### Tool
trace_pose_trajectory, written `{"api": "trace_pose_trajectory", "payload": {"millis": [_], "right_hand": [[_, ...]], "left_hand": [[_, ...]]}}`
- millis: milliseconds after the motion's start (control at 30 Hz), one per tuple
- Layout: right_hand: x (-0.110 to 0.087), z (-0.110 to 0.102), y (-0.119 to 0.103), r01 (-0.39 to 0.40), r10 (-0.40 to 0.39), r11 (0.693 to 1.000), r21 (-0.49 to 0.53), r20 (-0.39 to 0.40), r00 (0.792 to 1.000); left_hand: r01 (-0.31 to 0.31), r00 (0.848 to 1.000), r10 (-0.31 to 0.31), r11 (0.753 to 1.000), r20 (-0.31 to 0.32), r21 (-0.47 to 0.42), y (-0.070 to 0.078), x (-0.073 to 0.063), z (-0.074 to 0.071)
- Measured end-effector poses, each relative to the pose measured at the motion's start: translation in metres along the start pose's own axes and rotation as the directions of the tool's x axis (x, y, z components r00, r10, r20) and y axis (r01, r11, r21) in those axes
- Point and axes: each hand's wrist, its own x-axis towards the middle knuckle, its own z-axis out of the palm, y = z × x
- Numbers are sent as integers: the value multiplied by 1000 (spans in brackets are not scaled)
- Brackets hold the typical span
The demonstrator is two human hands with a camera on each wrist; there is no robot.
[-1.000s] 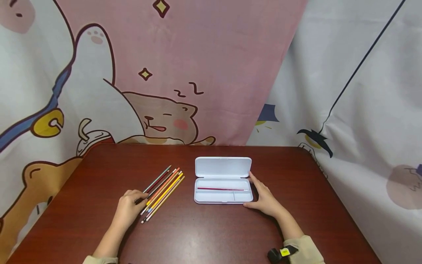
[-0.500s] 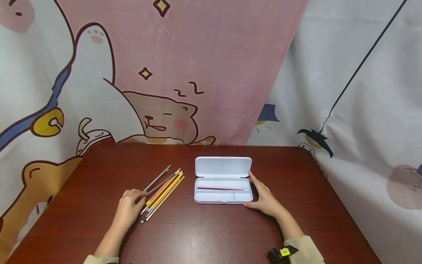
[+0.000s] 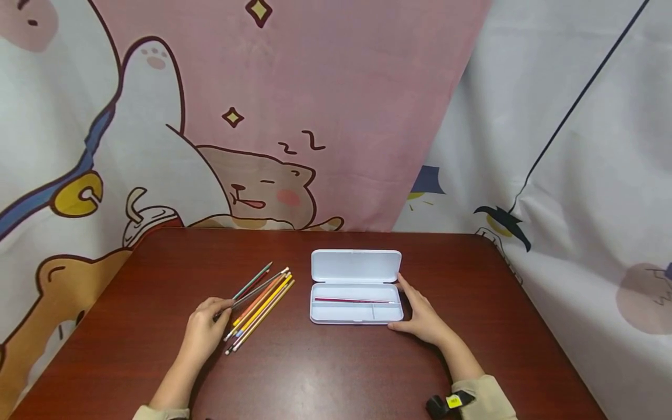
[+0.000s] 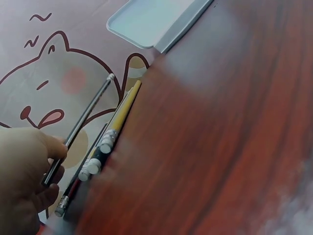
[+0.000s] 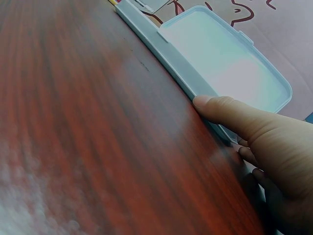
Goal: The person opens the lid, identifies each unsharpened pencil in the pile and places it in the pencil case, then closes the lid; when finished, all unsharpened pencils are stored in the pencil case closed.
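Note:
My left hand [image 3: 203,326] pinches a dark pencil [image 4: 88,113] between thumb and fingers, close to its near end. The pencil's far end, with a pale tip, slants up to the right over the pile of pencils [image 3: 268,309], which lie side by side in yellow, orange, brown and green. To the right, a white pencil case [image 3: 336,317] lies with its lid [image 3: 356,266] raised. One red pencil [image 3: 352,300] rests in its long compartment. My right hand [image 3: 425,318] holds the case's right end, thumb on the front wall, other fingers along the side.
Both hands work over a dark red wooden table [image 3: 315,373]. Behind its far edge hangs a cartoon-printed cloth [image 3: 357,116]. A black strap with a yellow label [image 3: 454,401] is on the right wrist.
My left hand has lifted the dark pencil slightly and turned it, so its far end now crosses over the orange pencils. The right hand and the case have stayed still.

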Motion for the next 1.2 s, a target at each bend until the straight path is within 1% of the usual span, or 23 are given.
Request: {"api": "trace_pose_trajectory", "payload": {"millis": [133,400,533,700,833,900,1067,1200], "right_hand": [[0,0,0,-3,3,1000,5,0,1000],[0,0,0,-2,2,1000,-1,1,1000],[-1,-1,0,-4,4,1000,1,3,1000],[-1,-1,1,-3,3,1000,3,5,1000],[-1,-1,0,-5,5,1000,5,6,1000],[-1,-1,0,-6,6,1000,8,6,1000],[-1,-1,0,2,-2,1000,-4,-1,1000],[0,0,1,12,-12,1000,-11,-3,1000]], "left_hand": [[1,1000,-1,999,-4,-32,4,2,0],[-41,999,39,995,-18,-88,16,8,0],[-43,999,44,992,7,-115,26,11,2],[-16,998,25,988,56,-156,37,15,7],[-4,996,21,983,87,-185,45,18,15],[-19,996,37,978,86,-206,49,21,19],[-98,991,115,971,65,-219,57,26,32],[-112,988,134,967,80,-227,64,30,41]]}}
